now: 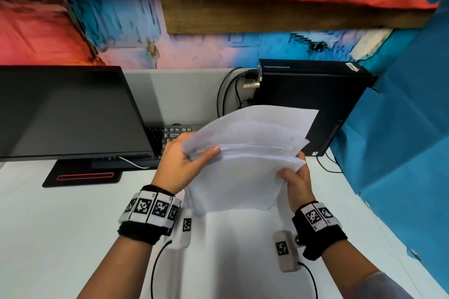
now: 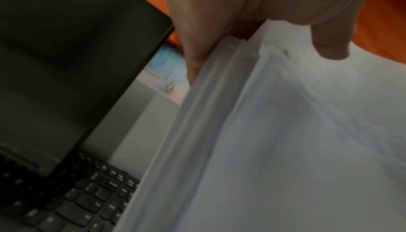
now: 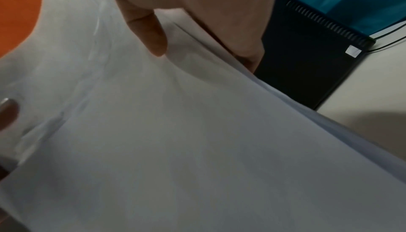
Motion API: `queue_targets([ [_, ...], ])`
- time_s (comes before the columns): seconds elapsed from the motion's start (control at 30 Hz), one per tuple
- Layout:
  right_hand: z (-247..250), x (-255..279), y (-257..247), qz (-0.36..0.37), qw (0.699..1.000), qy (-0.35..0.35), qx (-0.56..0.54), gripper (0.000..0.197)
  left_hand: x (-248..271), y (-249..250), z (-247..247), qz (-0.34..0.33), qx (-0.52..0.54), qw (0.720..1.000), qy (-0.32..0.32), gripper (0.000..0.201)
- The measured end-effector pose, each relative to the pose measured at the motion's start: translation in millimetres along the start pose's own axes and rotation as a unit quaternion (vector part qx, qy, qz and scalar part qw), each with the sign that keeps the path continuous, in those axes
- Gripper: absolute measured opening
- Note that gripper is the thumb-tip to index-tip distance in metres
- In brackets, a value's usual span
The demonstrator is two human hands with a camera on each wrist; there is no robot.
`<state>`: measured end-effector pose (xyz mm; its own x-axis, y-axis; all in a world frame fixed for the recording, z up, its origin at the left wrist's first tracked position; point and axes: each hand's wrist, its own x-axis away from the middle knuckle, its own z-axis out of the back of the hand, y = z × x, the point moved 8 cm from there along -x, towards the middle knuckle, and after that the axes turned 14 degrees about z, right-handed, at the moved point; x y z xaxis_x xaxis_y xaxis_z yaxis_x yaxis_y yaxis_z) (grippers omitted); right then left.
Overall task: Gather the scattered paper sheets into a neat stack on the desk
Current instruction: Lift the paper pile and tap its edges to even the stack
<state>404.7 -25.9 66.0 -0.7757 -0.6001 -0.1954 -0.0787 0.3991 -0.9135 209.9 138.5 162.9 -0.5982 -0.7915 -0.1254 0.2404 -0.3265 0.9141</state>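
White desk, red and blue cloth behind.
Monitor, keyboard and PC at back; left hand and right hand grip sheets.

The head view is evenly lit but smeared and blocky along its upper background, while both wrist views are dim and motion-blurred.

White desk bears monitor, keyboard, seemingly a computer case.
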Motion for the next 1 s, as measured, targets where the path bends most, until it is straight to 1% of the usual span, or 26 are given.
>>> queue_targets([
  [0.07, 0.4, 0.3, 4.0, -0.009, 1.000, 0.001, 0.017, 0.052, 4.1, 2.0, 8.2, 0.015, 0.011, 1.000, 0.003, 0.047],
  [0.1, 1.3, -0.2, 5.3, -0.013, 1.000, 0.005, 0.026, 0.049, 5.9, 8.3, 14.9, 0.017, 0.018, 1.000, 0.011, 0.053],
  [0.13, 1.9, -0.6, 6.3, -0.017, 0.999, 0.008, 0.033, 0.046, 7.0, 18.5, 23.2, 0.007, 0.003, 1.000, 0.030, 0.060],
  [0.2, 1.8, -1.5, 6.5, -0.020, 0.999, 0.007, 0.038, 0.039, 5.0, 52.7, 32.6, -0.040, -0.107, 0.991, 0.068, 0.073],
  [0.23, 1.4, -1.8, 6.3, -0.022, 0.999, 0.007, 0.037, 0.035, 2.8, 75.6, 31.1, -0.071, -0.184, 0.978, 0.074, 0.076],
  [0.27, 0.7, -1.3, 6.7, -0.026, 0.999, 0.006, 0.034, 0.032, -0.1, 96.1, 23.5, -0.094, -0.273, 0.955, 0.066, 0.078],
  [0.33, -0.3, -1.2, 7.6, -0.025, 0.999, 0.010, 0.028, 0.033, -8.0, 122.4, -5.3, -0.107, -0.439, 0.892, 0.013, 0.079],
  [0.37, -1.5, -1.3, 7.7, -0.021, 0.999, 0.014, 0.025, 0.035, -12.3, 126.3, -20.7, -0.100, -0.496, 0.863, -0.019, 0.079],
  [0.4, -1.5, -1.4, 8.5, -0.018, 0.999, 0.020, 0.019, 0.038, -15.5, 127.1, -36.2, -0.092, -0.529, 0.842, -0.050, 0.079],
  [0.43, -1.5, -1.8, 9.0, -0.016, 0.999, 0.025, 0.011, 0.041, -18.2, 125.8, -49.3, -0.083, -0.545, 0.831, -0.078, 0.078],
  [0.5, -2.3, -2.0, 8.5, -0.005, 1.000, 0.022, -0.007, 0.048, -21.0, 120.2, -68.4, -0.078, -0.555, 0.822, -0.105, 0.074],
  [0.6, -2.6, 0.1, 8.2, -0.006, 1.000, 0.010, -0.028, 0.056, -22.5, 104.0, -83.9, -0.086, -0.573, 0.807, -0.119, 0.072],
  [0.73, -1.5, 3.3, 14.5, -0.025, 1.000, -0.015, -0.004, 0.054, -16.8, 63.6, -98.3, -0.043, -0.590, 0.786, -0.177, 0.077],
  [0.8, -2.3, 4.1, 17.6, -0.034, 0.999, -0.029, 0.016, 0.055, -14.8, 44.4, -104.2, -0.024, -0.599, 0.776, -0.193, 0.081],
  [0.87, -2.6, 2.4, 20.0, -0.037, 0.998, -0.034, 0.044, 0.051, -15.2, 30.7, -108.1, -0.008, -0.600, 0.775, -0.198, 0.087],
  [0.9, -3.0, 0.7, 20.6, -0.034, 0.997, -0.034, 0.061, 0.048, -17.1, 27.5, -109.3, -0.008, -0.596, 0.780, -0.192, 0.086],
  [0.93, -2.4, -1.2, 22.0, -0.033, 0.996, -0.032, 0.080, 0.044, -19.9, 26.5, -110.1, -0.015, -0.590, 0.787, -0.181, 0.079],
  [1.0, 0.1, -4.1, 25.4, -0.033, 0.993, -0.025, 0.111, 0.031, -25.9, 29.7, -110.6, -0.043, -0.578, 0.799, -0.160, 0.057],
])
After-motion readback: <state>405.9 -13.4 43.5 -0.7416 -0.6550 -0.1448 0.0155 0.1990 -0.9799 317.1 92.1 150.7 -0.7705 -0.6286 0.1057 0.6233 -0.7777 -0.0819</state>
